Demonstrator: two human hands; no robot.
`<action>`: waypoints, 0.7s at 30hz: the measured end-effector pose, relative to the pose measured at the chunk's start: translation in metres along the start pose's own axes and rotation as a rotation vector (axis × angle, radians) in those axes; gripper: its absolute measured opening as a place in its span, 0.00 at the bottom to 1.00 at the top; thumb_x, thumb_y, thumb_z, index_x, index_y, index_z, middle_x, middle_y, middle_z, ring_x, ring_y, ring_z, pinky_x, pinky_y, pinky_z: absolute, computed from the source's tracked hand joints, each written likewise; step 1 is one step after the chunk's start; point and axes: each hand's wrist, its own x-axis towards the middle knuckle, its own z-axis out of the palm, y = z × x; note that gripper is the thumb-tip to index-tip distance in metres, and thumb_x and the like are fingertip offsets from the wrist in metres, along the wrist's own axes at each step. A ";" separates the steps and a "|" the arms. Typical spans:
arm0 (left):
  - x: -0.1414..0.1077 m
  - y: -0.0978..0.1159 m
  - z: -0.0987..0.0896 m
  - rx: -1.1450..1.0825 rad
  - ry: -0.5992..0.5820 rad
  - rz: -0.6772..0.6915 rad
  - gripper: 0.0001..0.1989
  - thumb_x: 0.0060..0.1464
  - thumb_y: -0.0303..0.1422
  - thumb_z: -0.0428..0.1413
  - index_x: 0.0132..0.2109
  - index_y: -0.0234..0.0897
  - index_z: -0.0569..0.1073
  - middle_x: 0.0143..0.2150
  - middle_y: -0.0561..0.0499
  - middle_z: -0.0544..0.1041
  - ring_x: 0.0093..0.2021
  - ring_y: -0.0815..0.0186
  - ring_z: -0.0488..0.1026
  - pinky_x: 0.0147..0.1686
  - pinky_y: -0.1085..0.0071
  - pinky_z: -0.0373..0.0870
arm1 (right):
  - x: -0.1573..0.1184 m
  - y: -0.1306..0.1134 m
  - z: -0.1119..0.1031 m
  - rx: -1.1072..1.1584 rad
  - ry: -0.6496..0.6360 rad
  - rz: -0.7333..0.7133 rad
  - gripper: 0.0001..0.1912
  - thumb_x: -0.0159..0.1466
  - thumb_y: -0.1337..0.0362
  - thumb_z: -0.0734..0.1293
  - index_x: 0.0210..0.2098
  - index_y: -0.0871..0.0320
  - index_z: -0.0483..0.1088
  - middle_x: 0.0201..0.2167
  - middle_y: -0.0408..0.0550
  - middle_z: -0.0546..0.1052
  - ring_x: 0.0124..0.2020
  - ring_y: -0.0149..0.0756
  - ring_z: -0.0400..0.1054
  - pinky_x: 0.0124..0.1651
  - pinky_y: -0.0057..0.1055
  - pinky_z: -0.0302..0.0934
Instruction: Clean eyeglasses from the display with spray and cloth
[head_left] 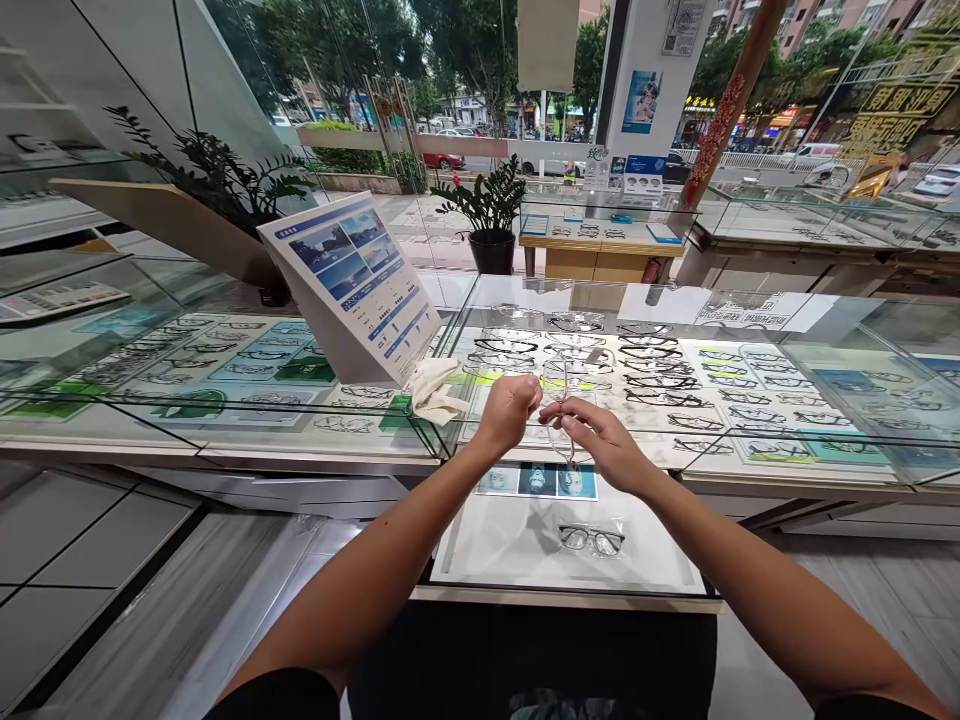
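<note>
A thin-framed pair of eyeglasses (559, 440) is held up over the counter's front edge, turned so that its frame runs nearly upright. My right hand (600, 438) pinches it with bent fingers. Close beside those fingertips, my left hand (510, 410) is closed in a fist, thumb on top; whatever it grips is hidden. Below, a dark-framed pair of glasses (592, 541) lies in a clear plastic sleeve on a white pull-out tray (495, 550). Left of my left hand, a crumpled cream cloth (436, 390) rests on the glass top.
Rows of spectacles (660, 365) fill the glass display case (480, 300) under my hands. A desk calendar (360, 280) stands at the left. A printed strip of faces (538, 480) lies behind the tray. Potted plants (491, 215) stand by the window.
</note>
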 end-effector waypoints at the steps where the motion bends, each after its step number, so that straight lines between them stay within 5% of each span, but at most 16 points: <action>1: 0.000 0.001 0.000 0.003 0.017 0.006 0.37 0.60 0.68 0.47 0.20 0.42 0.63 0.19 0.51 0.64 0.24 0.65 0.60 0.31 0.64 0.57 | 0.000 0.001 0.000 0.001 0.006 0.007 0.23 0.78 0.42 0.64 0.54 0.51 0.81 0.54 0.53 0.84 0.56 0.47 0.77 0.65 0.49 0.67; 8: -0.001 0.004 0.001 0.084 -0.043 0.010 0.40 0.58 0.73 0.45 0.20 0.42 0.62 0.19 0.51 0.64 0.24 0.64 0.61 0.31 0.63 0.57 | 0.000 0.001 0.000 0.009 0.006 -0.018 0.24 0.77 0.40 0.64 0.52 0.51 0.82 0.51 0.52 0.84 0.55 0.48 0.77 0.66 0.49 0.68; 13: 0.004 0.004 -0.007 0.083 0.083 0.043 0.34 0.66 0.64 0.47 0.25 0.41 0.67 0.24 0.50 0.71 0.29 0.63 0.68 0.36 0.63 0.63 | 0.000 0.000 -0.001 0.025 0.041 -0.001 0.22 0.78 0.43 0.64 0.53 0.52 0.80 0.54 0.53 0.84 0.55 0.47 0.77 0.63 0.47 0.67; 18: 0.046 0.002 -0.048 0.219 0.290 -0.052 0.12 0.66 0.43 0.60 0.45 0.40 0.71 0.37 0.50 0.76 0.33 0.63 0.66 0.36 0.65 0.63 | 0.003 0.005 -0.003 0.030 0.090 0.010 0.21 0.78 0.45 0.64 0.53 0.51 0.80 0.53 0.52 0.83 0.57 0.47 0.76 0.60 0.45 0.65; 21: 0.082 -0.011 -0.081 0.390 0.422 -0.154 0.06 0.68 0.31 0.56 0.50 0.39 0.69 0.51 0.42 0.77 0.46 0.58 0.73 0.47 0.62 0.67 | 0.004 0.009 -0.004 0.029 0.102 0.021 0.21 0.77 0.44 0.64 0.53 0.52 0.80 0.53 0.51 0.83 0.57 0.47 0.76 0.60 0.44 0.65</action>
